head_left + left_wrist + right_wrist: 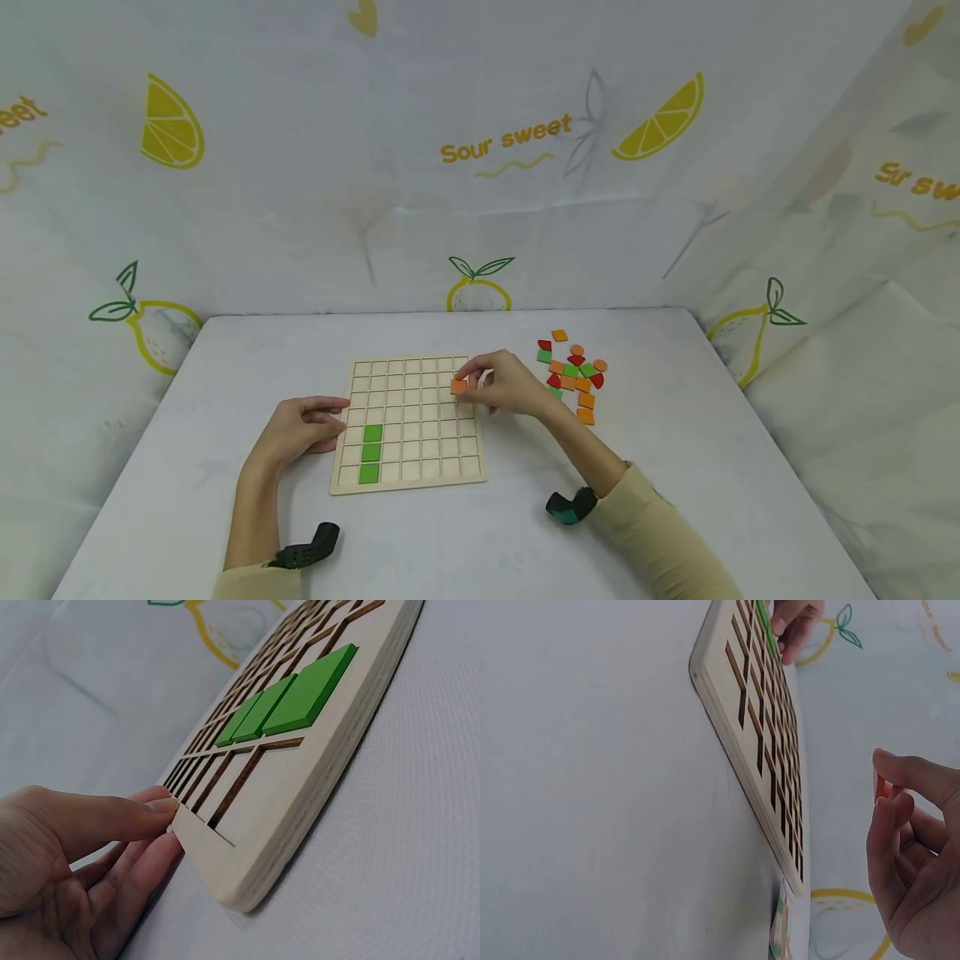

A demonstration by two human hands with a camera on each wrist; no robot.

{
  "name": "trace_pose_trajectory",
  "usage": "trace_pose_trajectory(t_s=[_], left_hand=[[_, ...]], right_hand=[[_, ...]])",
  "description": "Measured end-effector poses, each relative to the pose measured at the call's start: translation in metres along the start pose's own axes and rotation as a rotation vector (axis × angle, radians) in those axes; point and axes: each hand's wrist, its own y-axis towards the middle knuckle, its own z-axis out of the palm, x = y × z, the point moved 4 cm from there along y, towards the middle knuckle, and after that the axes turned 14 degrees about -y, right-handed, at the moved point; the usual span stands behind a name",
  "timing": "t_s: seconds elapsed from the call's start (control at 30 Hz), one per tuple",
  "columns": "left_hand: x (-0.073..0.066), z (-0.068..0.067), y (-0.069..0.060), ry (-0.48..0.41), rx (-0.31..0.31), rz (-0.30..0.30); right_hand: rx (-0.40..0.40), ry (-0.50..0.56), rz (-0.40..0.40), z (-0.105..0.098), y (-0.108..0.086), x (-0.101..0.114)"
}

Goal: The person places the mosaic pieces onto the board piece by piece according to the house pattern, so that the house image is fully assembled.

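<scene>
In the head view, my right hand (501, 383) pinches an orange square tile (459, 387) between thumb and fingertips, over the upper right part of a wooden grid board (408, 489). The right wrist view shows the tile edge-on in that pinch. At the board's left edge, my left hand (298, 429) touches the rim with its fingertips. Its thumb (146, 817) lies against the rim in the left wrist view. Three green square tiles (371, 452) fill neighbouring cells of one column, near the board's lower left.
Loose tiles (570, 371) in orange, green and red lie scattered right of the board, some square, some rounded. The white table (525, 550) meets a white cloth backdrop (315, 233) with lemon prints. A black device (307, 550) sits at each wrist.
</scene>
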Motion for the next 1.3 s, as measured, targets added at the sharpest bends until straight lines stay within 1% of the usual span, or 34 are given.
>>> trace_pose_trajectory(t_s=[0.23,0.4,0.5,0.67,0.77,0.87,1.03,1.17,1.3], left_hand=[[-0.001,0.000,0.000,0.008,0.016,0.010],[0.000,-0.001,0.000,0.008,0.013,0.012],[0.001,-0.001,0.000,0.008,0.006,0.002],[0.001,0.000,0.000,0.005,0.008,0.003],[0.001,-0.001,0.000,0.003,0.020,0.020],[0.002,-0.002,0.001,-0.006,0.022,0.021],[0.002,-0.001,0.001,-0.001,0.022,0.009],[0.001,-0.001,0.001,0.000,0.018,0.007],[0.000,-0.001,0.000,-0.002,0.011,0.002]], right_hand=[[0.072,0.013,-0.093,0.028,0.003,0.026],[0.141,-0.004,-0.158,0.051,0.005,0.044],[0.173,-0.028,-0.184,0.063,0.006,0.052],[0.217,-0.075,-0.211,0.082,0.007,0.061],[0.251,-0.095,-0.210,0.091,0.007,0.065],[0.275,-0.122,-0.201,0.100,0.006,0.067],[0.280,-0.163,-0.188,0.108,0.005,0.067],[0.284,-0.170,-0.185,0.106,0.004,0.066],[0.310,-0.166,-0.176,0.102,0.004,0.064]])
